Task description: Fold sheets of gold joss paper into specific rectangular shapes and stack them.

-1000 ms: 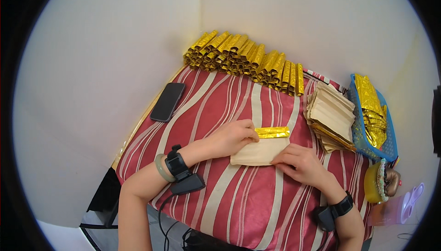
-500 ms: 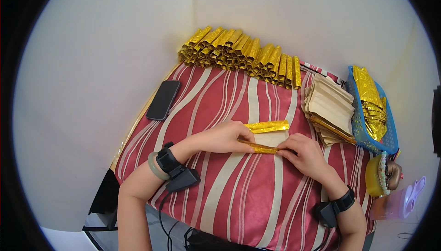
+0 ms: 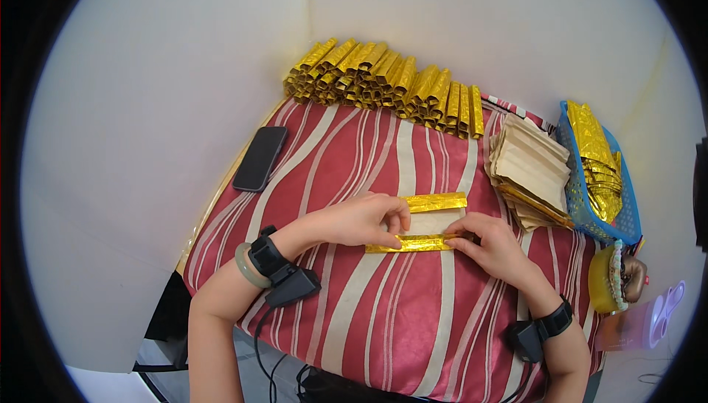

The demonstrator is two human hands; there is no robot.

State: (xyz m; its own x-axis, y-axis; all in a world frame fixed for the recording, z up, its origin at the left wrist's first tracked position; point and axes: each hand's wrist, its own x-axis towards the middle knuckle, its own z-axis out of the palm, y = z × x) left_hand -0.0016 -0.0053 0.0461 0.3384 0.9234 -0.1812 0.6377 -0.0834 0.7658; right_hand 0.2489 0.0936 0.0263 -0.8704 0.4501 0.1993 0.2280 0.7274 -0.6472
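Note:
A sheet of gold foil paper [image 3: 435,222] lies in front of me, its far and near edges folded inward as gold strips and its cream inner side showing between them. My left hand [image 3: 361,220] is over the left part, thumb pressed on the near strip and fingers curled above the cream middle. At the right end of that strip, my right hand [image 3: 487,244] pinches the fold between thumb and fingers. Part of the sheet is hidden beneath both hands.
Folded gold paper tubes [image 3: 383,78] are piled along the far edge. A black phone [image 3: 260,158] lies at left. On the right are cream-backed paper sheets [image 3: 532,160], a blue basket [image 3: 628,215] of gold pieces, a yellow container [image 3: 603,281] and a purple cup [image 3: 634,328].
The near strip has gone from tilted up to lying flatter, showing more gold. My left fingers have lifted and curled away from it, while the thumb remains there. My right hand stays at the right end.

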